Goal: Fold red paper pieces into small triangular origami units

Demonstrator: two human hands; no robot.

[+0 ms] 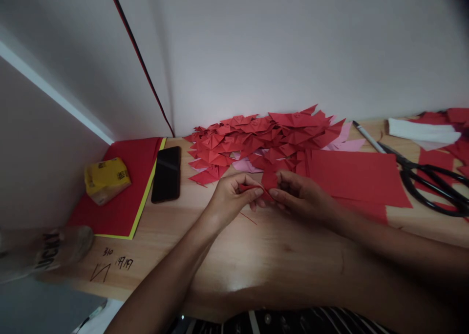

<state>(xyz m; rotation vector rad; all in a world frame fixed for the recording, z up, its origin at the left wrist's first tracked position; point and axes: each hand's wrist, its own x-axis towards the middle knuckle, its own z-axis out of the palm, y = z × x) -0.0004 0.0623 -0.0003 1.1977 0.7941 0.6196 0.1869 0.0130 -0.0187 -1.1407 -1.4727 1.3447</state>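
Between my two hands is a small piece of folded red paper (269, 181), held above the wooden table. My left hand (238, 190) pinches its left side with thumb and fingers. On its right side, the thumb and fingers of my right hand (296, 192) are closed on the same paper. Just behind my hands lies a heap of folded red paper shapes (252, 134) with a few pink ones (247, 164) among them. Flat red paper sheets (359, 175) are stacked beside and behind my right hand.
Black-handled scissors (428, 177) and a pen (368, 135) lie at the right, near a white folded item (423, 130). A phone (166, 174) rests at the left, beside large red sheets (120, 217) bearing a yellow packet (107, 179). A wall stands behind the table (234, 260).
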